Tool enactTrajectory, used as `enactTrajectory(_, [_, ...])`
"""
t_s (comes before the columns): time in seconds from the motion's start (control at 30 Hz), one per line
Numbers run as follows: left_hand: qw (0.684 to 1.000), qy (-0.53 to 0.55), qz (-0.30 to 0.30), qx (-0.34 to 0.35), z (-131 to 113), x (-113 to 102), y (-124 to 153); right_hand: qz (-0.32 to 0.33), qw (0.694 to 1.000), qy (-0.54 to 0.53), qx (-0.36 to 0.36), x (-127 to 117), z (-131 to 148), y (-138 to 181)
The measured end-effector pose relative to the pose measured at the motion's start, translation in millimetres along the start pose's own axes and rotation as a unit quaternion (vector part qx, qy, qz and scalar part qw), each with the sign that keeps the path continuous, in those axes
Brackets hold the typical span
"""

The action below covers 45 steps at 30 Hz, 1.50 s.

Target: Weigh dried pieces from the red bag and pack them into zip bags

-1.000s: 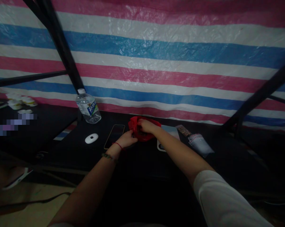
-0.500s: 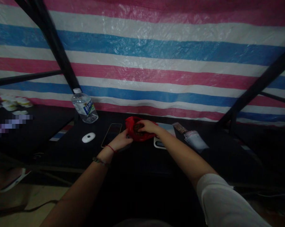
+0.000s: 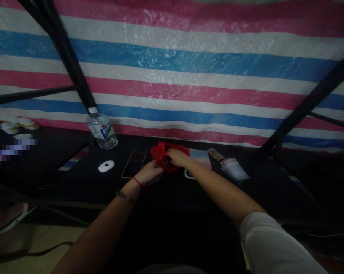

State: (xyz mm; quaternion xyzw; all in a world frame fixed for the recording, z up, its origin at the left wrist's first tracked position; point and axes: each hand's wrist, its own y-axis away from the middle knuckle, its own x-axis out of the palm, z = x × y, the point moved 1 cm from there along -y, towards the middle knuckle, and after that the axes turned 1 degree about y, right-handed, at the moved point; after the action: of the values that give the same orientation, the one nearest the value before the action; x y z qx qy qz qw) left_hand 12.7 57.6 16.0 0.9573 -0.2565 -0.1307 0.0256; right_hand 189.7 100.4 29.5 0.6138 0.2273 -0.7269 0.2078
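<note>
A crumpled red plastic bag (image 3: 160, 153) lies on the dark table (image 3: 166, 190) in front of me. My right hand (image 3: 174, 158) is closed on the bag's right side, fingers pinching the plastic. My left hand (image 3: 149, 173) sits just below and left of the bag, fingers curled near its lower edge; what they grip is too dark to make out. A red string and a beaded band circle my left wrist.
A phone (image 3: 134, 163) lies left of the bag, with a white oval object (image 3: 106, 166) and a water bottle (image 3: 101, 128) further left. A flat white device (image 3: 199, 160) and clear zip bags (image 3: 234, 169) lie to the right. Black frame poles (image 3: 66, 61) stand before a striped tarp.
My right hand has shifted from the top of the bag to its right side, and the bag looks more bunched. My left hand stayed at its lower edge.
</note>
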Motion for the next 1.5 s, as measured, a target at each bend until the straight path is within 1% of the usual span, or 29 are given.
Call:
enactTrajectory(0.1, [1.0, 0.015, -0.007, 0.005, -1, 4, -1, 0.005, 0.999, -0.048, 0.006, 1, 0, -2])
enactTrajectory(0.2, [1.0, 0.02, -0.007, 0.008, -3, 5, 0, 0.005, 0.992, -0.125, 0.018, 3, -6, 0])
enactTrajectory(0.37, [0.998, 0.067, -0.002, -0.002, -8, 3, 4, -0.017, 0.961, -0.27, 0.065, 10, -16, 5])
enactTrajectory(0.5, [0.994, 0.111, 0.011, -0.01, -6, -3, 5, -0.056, 0.939, -0.33, 0.081, 10, -20, 7])
enactTrajectory(0.63, [0.993, 0.12, 0.003, -0.009, -1, -11, 10, -0.082, 0.937, -0.322, 0.107, 7, -22, 11])
enactTrajectory(0.77, [0.994, 0.104, -0.009, -0.021, 4, -13, 16, -0.101, 0.951, -0.272, 0.11, 5, -21, 14])
enactTrajectory(0.93, [0.998, 0.048, -0.043, -0.028, 8, -12, 20, -0.096, 0.962, -0.228, 0.115, 6, -17, 17])
enactTrajectory(1.1, [0.998, -0.045, -0.035, -0.015, 6, -10, 26, -0.079, 0.956, -0.25, 0.132, 6, -14, 21])
enactTrajectory(1.2, [0.995, -0.095, -0.034, -0.018, 9, -9, 28, -0.088, 0.956, -0.247, 0.133, 5, -12, 24])
enactTrajectory(1.37, [0.994, -0.099, -0.034, -0.013, 18, -9, 26, -0.084, 0.96, -0.226, 0.143, 1, -8, 27])
enactTrajectory(1.5, [0.993, -0.111, -0.03, -0.031, 19, -8, 26, -0.08, 0.966, -0.198, 0.145, -4, -7, 30])
